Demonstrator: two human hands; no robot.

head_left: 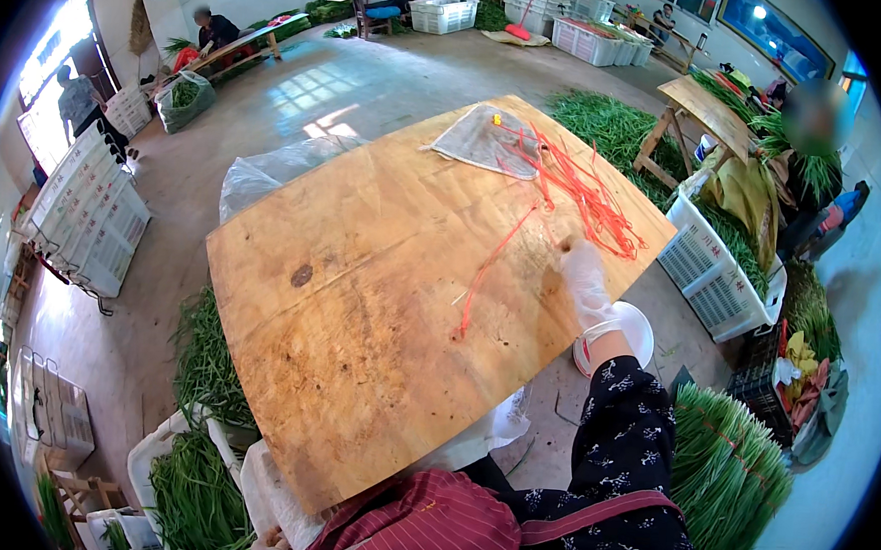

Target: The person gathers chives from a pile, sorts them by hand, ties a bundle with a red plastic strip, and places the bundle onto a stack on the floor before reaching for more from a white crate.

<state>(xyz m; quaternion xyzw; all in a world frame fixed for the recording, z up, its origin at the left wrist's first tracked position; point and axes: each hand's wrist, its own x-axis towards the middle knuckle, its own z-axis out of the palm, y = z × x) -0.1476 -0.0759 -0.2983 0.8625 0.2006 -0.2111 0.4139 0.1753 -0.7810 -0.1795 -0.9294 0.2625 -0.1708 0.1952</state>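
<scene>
Maroon pinstriped cloth point(417, 528) is lying nearest the camera, while the gloved right hand point(585, 278) is resting over the wooden board point(410, 293), fingers bent beside the red strips point(603, 209) (whether it is pinching any cannot be told). The left hand point(270, 547) is showing only partly at the lower edge, its grip indeterminable. Farther out, the strips are overlapping a mesh bag point(472, 142) on the board's far right part, and a white bucket point(639, 330) is standing below its right edge.
</scene>
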